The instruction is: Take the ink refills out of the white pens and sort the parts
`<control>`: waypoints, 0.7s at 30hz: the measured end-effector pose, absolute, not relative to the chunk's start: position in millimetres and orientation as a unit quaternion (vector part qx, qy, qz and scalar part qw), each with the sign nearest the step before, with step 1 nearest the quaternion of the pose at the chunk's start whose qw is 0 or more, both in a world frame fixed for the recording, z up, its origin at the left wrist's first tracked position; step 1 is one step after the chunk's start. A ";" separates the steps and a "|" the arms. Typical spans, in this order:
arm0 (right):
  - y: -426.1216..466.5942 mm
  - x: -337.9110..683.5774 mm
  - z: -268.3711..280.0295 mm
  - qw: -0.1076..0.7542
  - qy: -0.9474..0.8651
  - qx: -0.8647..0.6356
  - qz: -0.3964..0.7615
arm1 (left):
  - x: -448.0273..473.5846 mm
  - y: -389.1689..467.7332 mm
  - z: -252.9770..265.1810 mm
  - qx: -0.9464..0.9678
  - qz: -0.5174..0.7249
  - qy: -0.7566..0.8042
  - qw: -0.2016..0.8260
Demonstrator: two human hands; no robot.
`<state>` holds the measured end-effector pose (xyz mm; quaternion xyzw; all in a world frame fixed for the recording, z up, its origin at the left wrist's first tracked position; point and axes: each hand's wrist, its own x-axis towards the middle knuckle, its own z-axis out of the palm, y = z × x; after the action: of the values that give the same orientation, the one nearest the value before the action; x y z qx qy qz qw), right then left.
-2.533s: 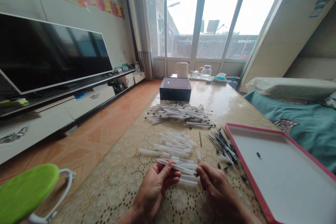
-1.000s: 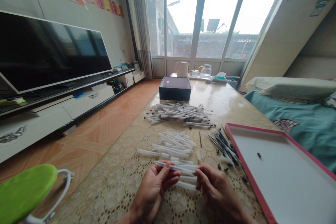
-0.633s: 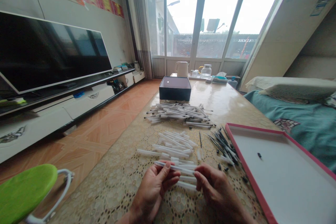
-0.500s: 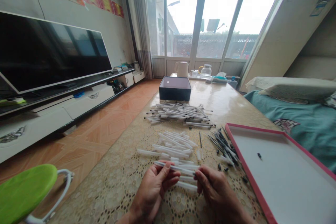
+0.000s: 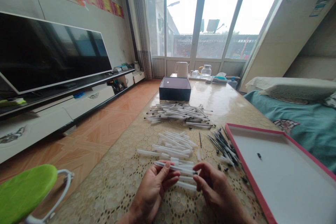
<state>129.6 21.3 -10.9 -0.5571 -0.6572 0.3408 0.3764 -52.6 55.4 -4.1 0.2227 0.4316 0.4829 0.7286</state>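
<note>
Patterned table (image 5: pixel 225 101) ran away from me to 12, clock centred on the pen I held. Pink-rimmed tray (image 5: pixel 294 175) sat at 3, one small black piece (image 5: pixel 259 155) in it. Dark box (image 5: pixel 175 94) at 12, far side. White pens (image 5: pixel 178 113) piled at 12, this side of the box; pale tubes (image 5: pixel 177 140) at 12, nearer. Black refills (image 5: pixel 223 143) bunched at 2, just beside the tray.

Left hand (image 5: pixel 154 183), 8 o'clock: pinched the pen (image 5: pixel 183 169) between thumb and fingers, black end (image 5: pixel 195 173) toward 3. Right hand (image 5: pixel 215 183), 4 o'clock: grip released, thumb and forefinger parted either side of the black end. Couldn't tell if either brushed it.

Step in hand, my read: fitting or checking the black end on the barrel. Next move likely called for a steady left pinch and, if not seated, a straight right-hand push along the barrel. Seating too small to judge.

Versus half a second earlier: right fingertips had been together over the end, mostly hiding it; they had since parted. Left hand, piles, tray: no visible change.
</note>
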 end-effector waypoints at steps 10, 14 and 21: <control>22.8 129.5 -10.2 0.371 -0.663 -0.554 0.340 | -52.5 55.4 -3.2 0.225 0.479 0.439 0.726; 21.8 129.3 -9.1 0.365 -0.669 -0.555 0.334 | -52.8 55.7 -3.8 0.232 0.477 0.436 0.727; 21.5 130.0 -13.6 0.374 -0.669 -0.552 0.328 | -53.0 56.3 -6.5 0.229 0.482 0.430 0.729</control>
<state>130.0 21.5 -13.6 -0.5517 -0.6692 0.3283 0.3741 -53.0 56.3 -6.5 0.2286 0.4298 0.4819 0.7286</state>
